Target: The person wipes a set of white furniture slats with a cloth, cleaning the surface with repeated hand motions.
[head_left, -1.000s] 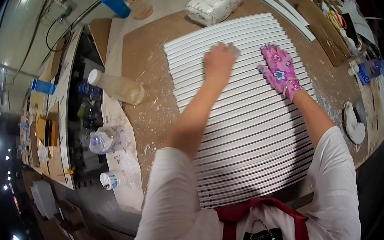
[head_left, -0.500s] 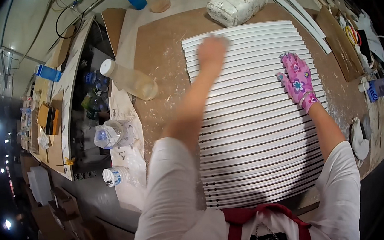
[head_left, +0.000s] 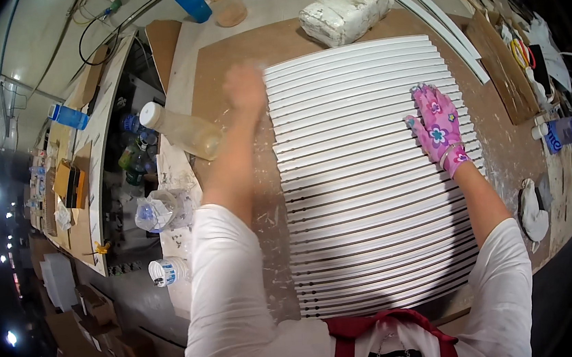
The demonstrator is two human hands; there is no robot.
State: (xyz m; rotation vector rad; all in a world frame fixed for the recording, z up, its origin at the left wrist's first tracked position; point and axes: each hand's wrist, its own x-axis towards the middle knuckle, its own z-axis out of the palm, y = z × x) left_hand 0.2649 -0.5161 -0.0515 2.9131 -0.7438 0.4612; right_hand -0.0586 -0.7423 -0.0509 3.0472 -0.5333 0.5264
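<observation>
Many long white strips [head_left: 366, 150] lie side by side in a wide panel, with thin dark gaps between them. My left hand [head_left: 245, 88], bare and smeared by motion, is just off the panel's far left corner. Its fingers look curled, but whether they hold anything is too blurred to tell. In a pink flowered glove, my right hand [head_left: 436, 126] rests flat on the strips near their right side, fingers stretched out. Small dark spots mark the left ends of the nearer strips.
A white-wrapped block [head_left: 347, 13] sits beyond the panel, beside two loose white strips [head_left: 436, 23]. Left of the panel lie a cloudy capped bottle [head_left: 185, 131], a clear plastic jug [head_left: 165, 209] and a white cup [head_left: 169, 271]. Brown board [head_left: 219, 61] lies underneath; cardboard [head_left: 504, 64] edges the right.
My left hand has swept leftward from over the far strips to beyond their left ends. My right hand stays flat on the panel. The whole view has shifted slightly.
</observation>
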